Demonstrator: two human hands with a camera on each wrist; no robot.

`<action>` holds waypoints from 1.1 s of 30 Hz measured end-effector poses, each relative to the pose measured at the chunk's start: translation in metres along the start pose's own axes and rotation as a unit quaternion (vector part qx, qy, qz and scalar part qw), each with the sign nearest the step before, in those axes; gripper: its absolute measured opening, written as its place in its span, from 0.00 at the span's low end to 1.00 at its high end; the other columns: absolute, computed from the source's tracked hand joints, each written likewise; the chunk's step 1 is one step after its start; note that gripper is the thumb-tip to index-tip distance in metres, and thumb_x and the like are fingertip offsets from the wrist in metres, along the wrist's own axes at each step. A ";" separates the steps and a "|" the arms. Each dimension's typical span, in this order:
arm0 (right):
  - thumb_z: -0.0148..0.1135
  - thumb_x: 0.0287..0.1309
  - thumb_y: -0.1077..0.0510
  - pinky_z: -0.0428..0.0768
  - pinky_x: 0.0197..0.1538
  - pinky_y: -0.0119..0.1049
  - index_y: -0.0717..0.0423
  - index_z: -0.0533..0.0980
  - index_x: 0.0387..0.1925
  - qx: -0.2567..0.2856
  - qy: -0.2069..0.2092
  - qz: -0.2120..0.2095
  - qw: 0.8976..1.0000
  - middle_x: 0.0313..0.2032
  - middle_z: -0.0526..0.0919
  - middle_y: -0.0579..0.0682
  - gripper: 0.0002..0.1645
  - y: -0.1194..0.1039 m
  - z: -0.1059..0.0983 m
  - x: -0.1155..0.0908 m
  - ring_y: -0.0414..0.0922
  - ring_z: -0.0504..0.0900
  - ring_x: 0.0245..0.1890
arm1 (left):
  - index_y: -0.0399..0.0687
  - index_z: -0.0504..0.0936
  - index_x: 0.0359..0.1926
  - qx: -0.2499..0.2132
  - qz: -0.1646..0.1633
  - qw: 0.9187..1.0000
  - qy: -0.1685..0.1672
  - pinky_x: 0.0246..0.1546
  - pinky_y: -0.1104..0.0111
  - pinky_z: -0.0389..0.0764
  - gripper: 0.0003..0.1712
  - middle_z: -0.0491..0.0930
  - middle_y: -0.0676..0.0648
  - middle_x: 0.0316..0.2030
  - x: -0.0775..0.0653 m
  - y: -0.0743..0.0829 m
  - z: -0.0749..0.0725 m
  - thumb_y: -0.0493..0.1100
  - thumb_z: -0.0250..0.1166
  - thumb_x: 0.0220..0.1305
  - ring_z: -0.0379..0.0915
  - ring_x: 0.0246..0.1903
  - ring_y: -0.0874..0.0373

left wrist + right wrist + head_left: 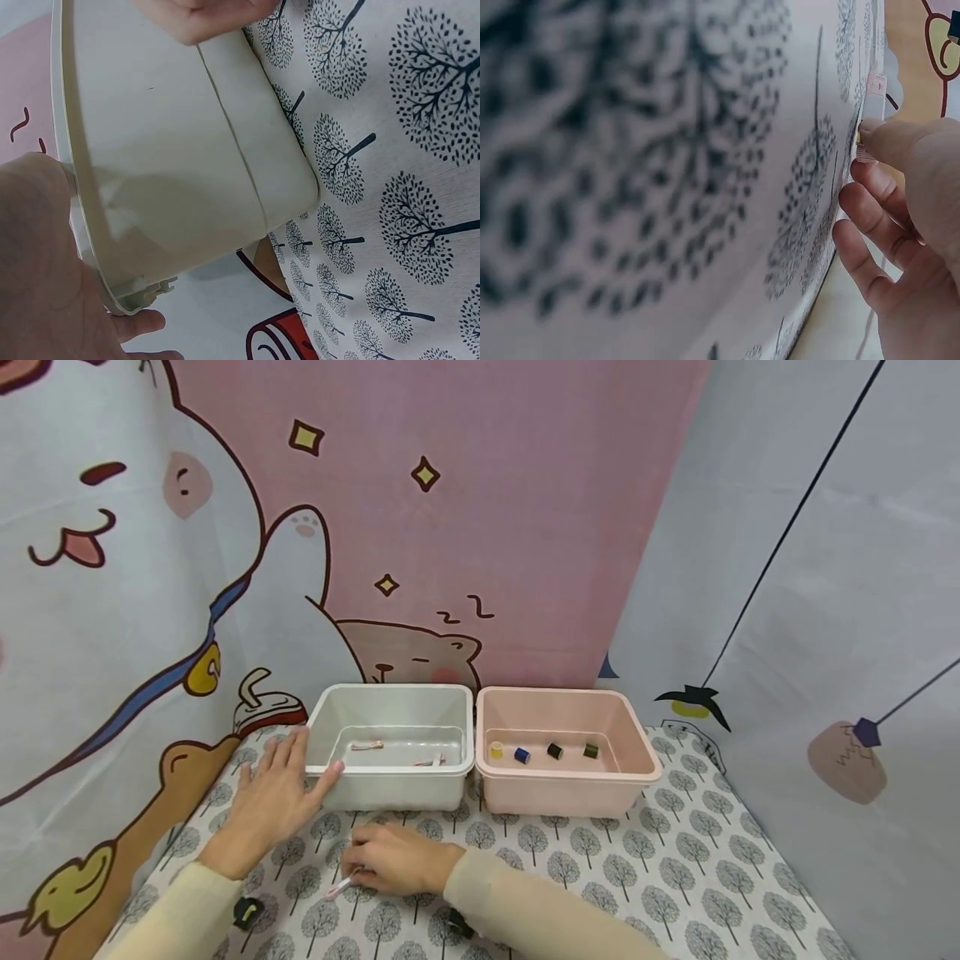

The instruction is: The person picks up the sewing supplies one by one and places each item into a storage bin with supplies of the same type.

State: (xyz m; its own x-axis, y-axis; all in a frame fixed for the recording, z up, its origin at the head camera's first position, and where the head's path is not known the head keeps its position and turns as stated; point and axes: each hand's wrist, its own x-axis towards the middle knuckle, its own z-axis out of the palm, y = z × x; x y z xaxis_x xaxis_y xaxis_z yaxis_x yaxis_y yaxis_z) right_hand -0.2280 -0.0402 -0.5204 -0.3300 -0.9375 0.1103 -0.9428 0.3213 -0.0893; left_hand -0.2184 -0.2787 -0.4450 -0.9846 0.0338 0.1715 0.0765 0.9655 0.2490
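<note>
In the head view, my right hand [397, 857] is low over the tree-print cloth, in front of the white bin [397, 793]. Its thumb and fingers pinch a slim pale pink-and-white item [341, 887]; the right wrist view shows pink ridged parts on this item [876, 84], with the middle partly hidden by the thumb. My left hand [273, 793] rests at the white bin's left front corner, fingers straight along the side and thumb near the front rim. Inside that bin lie similar slim pinkish items [367, 746].
Right beside the white bin stands a pink bin [562, 797] holding several small spools, among them a yellow one [496, 750] and a blue one [522, 756]. A cartoon-print curtain [525, 527] hangs close behind both bins. Tree-print cloth [660, 860] covers the table.
</note>
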 end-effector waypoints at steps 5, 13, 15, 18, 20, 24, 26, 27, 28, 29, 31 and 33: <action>0.74 0.82 0.50 0.72 0.48 0.09 0.40 0.91 0.56 0.008 0.015 -0.005 1.000 0.47 0.86 0.36 0.08 0.003 -0.007 -0.009 0.22 0.74 0.39 | 0.34 0.44 0.95 0.001 -0.001 1.000 0.000 0.80 0.09 0.46 0.64 0.50 0.21 0.91 0.000 0.000 0.000 0.81 0.43 0.88 0.46 0.89 0.14; 0.73 0.83 0.47 0.77 0.53 0.11 0.37 0.90 0.57 -0.010 0.042 0.004 0.999 0.54 0.89 0.36 0.09 0.007 -0.022 -0.023 0.24 0.81 0.45 | 0.35 0.45 0.95 0.000 -0.001 1.000 0.005 0.80 0.09 0.47 0.63 0.51 0.22 0.91 -0.001 -0.001 0.001 0.81 0.43 0.88 0.47 0.88 0.14; 0.74 0.82 0.47 0.77 0.53 0.12 0.36 0.90 0.57 -0.014 0.044 0.007 0.999 0.55 0.90 0.36 0.09 0.008 -0.026 -0.026 0.24 0.82 0.45 | 0.34 0.45 0.95 0.001 -0.001 1.000 0.005 0.80 0.09 0.47 0.63 0.51 0.21 0.91 -0.001 -0.001 0.001 0.81 0.43 0.88 0.47 0.88 0.13; 0.74 0.82 0.47 0.77 0.53 0.12 0.36 0.90 0.56 -0.022 0.051 0.012 0.998 0.55 0.90 0.36 0.08 0.010 -0.034 -0.030 0.24 0.81 0.44 | 0.34 0.44 0.95 0.002 -0.001 1.000 0.004 0.80 0.09 0.47 0.64 0.50 0.21 0.91 -0.001 -0.001 0.001 0.81 0.42 0.88 0.47 0.88 0.13; 0.74 0.82 0.47 0.77 0.53 0.12 0.36 0.90 0.57 -0.026 0.056 0.015 0.998 0.55 0.90 0.36 0.09 0.011 -0.039 -0.033 0.24 0.80 0.44 | 0.34 0.44 0.95 0.004 -0.002 1.000 0.004 0.80 0.09 0.47 0.64 0.50 0.21 0.91 -0.001 -0.001 0.002 0.81 0.42 0.88 0.48 0.88 0.13; 0.72 0.83 0.47 0.78 0.55 0.12 0.37 0.90 0.60 -0.029 0.071 0.016 0.997 0.55 0.90 0.36 0.11 0.014 -0.051 -0.037 0.25 0.81 0.44 | 0.35 0.45 0.95 0.006 -0.003 1.000 0.005 0.80 0.09 0.47 0.64 0.51 0.21 0.91 -0.001 -0.001 0.002 0.82 0.42 0.88 0.48 0.88 0.13; 0.72 0.83 0.48 0.78 0.54 0.11 0.39 0.90 0.60 -0.030 0.080 0.013 0.996 0.55 0.90 0.36 0.12 0.014 -0.056 -0.039 0.26 0.82 0.44 | 0.35 0.45 0.95 0.006 -0.004 1.000 0.005 0.80 0.09 0.47 0.64 0.51 0.21 0.91 0.000 0.000 0.002 0.82 0.42 0.88 0.48 0.88 0.14; 0.72 0.83 0.48 0.78 0.54 0.11 0.39 0.90 0.60 -0.028 0.084 0.011 0.996 0.54 0.90 0.37 0.12 0.014 -0.060 -0.041 0.26 0.82 0.44 | 0.35 0.45 0.95 0.006 -0.003 1.000 0.005 0.80 0.09 0.48 0.64 0.51 0.21 0.91 -0.001 -0.001 0.002 0.82 0.42 0.88 0.48 0.88 0.13; 0.73 0.83 0.49 0.77 0.53 0.11 0.40 0.90 0.60 -0.027 0.088 0.009 0.996 0.54 0.89 0.37 0.12 0.014 -0.063 -0.042 0.26 0.82 0.44 | 0.35 0.45 0.95 0.006 -0.003 1.000 0.004 0.80 0.09 0.48 0.64 0.51 0.21 0.91 -0.001 0.000 0.002 0.82 0.42 0.88 0.48 0.88 0.13; 0.73 0.83 0.49 0.77 0.52 0.11 0.40 0.90 0.60 -0.024 0.092 0.009 0.995 0.53 0.89 0.37 0.11 0.014 -0.067 -0.042 0.26 0.81 0.43 | 0.35 0.45 0.95 0.006 -0.003 1.000 0.004 0.80 0.09 0.47 0.64 0.51 0.21 0.91 -0.001 0.000 0.002 0.82 0.42 0.88 0.48 0.88 0.13; 0.73 0.83 0.50 0.76 0.51 0.11 0.41 0.90 0.60 -0.019 0.099 0.009 0.995 0.52 0.89 0.38 0.11 0.014 -0.074 -0.044 0.27 0.81 0.42 | 0.34 0.45 0.95 0.006 -0.003 1.000 0.004 0.80 0.09 0.47 0.64 0.51 0.21 0.91 -0.001 0.000 0.001 0.81 0.42 0.88 0.48 0.88 0.13; 0.73 0.83 0.50 0.76 0.51 0.11 0.41 0.90 0.59 -0.014 0.106 0.009 0.994 0.52 0.89 0.39 0.10 0.014 -0.082 -0.045 0.28 0.81 0.42 | 0.34 0.46 0.95 0.007 -0.003 1.000 0.004 0.80 0.09 0.47 0.63 0.52 0.21 0.91 -0.001 0.001 0.001 0.81 0.43 0.88 0.48 0.88 0.13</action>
State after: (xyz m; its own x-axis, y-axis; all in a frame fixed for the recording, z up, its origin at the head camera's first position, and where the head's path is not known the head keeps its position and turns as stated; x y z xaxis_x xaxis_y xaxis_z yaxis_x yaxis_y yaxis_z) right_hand -0.2303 0.0177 -0.4460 -0.3467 -0.8835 0.3151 -0.9366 0.3444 -0.0650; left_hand -0.2176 -0.2776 -0.4459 -0.9836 0.0261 0.1784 0.0687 0.9690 0.2372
